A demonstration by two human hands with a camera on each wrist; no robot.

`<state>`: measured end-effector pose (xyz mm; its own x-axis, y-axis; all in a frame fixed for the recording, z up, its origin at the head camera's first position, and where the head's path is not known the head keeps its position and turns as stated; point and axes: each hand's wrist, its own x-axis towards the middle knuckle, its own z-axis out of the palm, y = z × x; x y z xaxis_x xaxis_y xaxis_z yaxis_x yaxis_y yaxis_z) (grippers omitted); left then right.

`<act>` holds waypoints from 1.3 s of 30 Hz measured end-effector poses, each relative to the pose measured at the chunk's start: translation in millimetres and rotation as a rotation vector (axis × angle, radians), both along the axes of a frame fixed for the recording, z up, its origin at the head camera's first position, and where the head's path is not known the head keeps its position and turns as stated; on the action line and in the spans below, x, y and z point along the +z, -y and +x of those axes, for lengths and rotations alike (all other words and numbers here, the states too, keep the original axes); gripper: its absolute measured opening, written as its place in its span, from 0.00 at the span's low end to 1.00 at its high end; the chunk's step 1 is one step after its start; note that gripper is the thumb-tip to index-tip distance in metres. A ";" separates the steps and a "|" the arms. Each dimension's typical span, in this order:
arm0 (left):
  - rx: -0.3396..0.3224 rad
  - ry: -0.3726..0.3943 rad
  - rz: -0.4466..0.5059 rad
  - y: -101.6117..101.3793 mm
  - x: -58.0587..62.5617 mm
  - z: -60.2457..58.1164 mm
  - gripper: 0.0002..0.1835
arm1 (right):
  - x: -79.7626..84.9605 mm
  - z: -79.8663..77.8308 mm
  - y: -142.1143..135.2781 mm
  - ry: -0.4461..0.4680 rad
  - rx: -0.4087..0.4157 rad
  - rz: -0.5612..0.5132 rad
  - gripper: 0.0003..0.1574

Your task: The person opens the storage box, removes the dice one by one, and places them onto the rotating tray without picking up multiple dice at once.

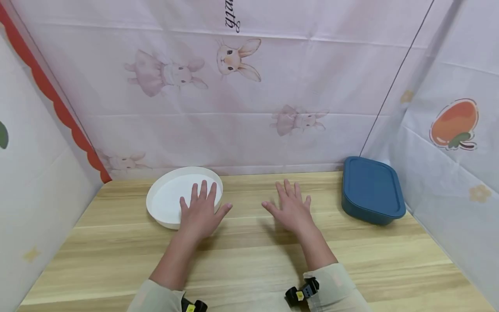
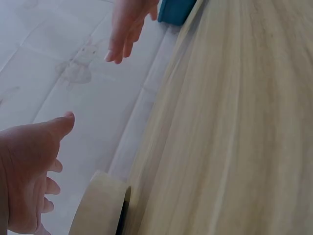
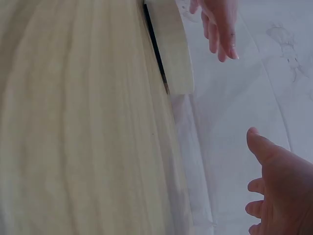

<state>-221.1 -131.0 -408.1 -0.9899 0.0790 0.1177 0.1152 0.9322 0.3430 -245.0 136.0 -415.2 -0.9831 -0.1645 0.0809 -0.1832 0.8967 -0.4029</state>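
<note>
Fingers spread and palm down, the left hand (image 1: 199,214) hovers over the near right part of a round white dish (image 1: 165,195) and overlaps its rim in the head view. The right hand (image 1: 292,210) is held above the wooden table to the right of the dish, its fingers also spread. Neither hand holds anything. In the left wrist view the left hand (image 2: 29,171) is raised above the side wall of the dish (image 2: 100,205). A blue lidded box (image 1: 372,190) stands beyond the right hand, apart from it.
The wooden table (image 1: 241,268) has light and dark grain. Behind it hangs a pink cloth (image 1: 249,138) printed with rabbits. White cloths (image 1: 440,182) border the table's sides, the left one edged with a red scalloped band (image 1: 64,112).
</note>
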 end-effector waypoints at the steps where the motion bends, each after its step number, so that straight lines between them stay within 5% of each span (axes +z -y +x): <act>1: -0.003 -0.001 -0.002 -1.6 -0.2 0.1 0.47 | -0.4 0.4 -0.2 0.001 0.001 -0.003 0.59; 10: -0.058 -0.008 0.041 -24.9 4.7 -2.8 0.47 | 9.0 3.2 -10.6 0.002 0.020 -0.029 0.60; 22: -0.195 -0.071 0.295 -76.5 1.5 -17.0 0.38 | 21.5 -0.1 -93.8 -0.077 -0.034 -0.049 0.54; 32: -0.303 -0.093 0.441 -118.0 4.8 -28.7 0.28 | 30.6 4.5 -189.9 -0.314 -0.248 -0.072 0.36; 39: -0.321 -0.013 0.511 -135.2 1.7 -30.7 0.27 | 26.0 2.9 -241.8 -0.289 -0.403 -0.078 0.34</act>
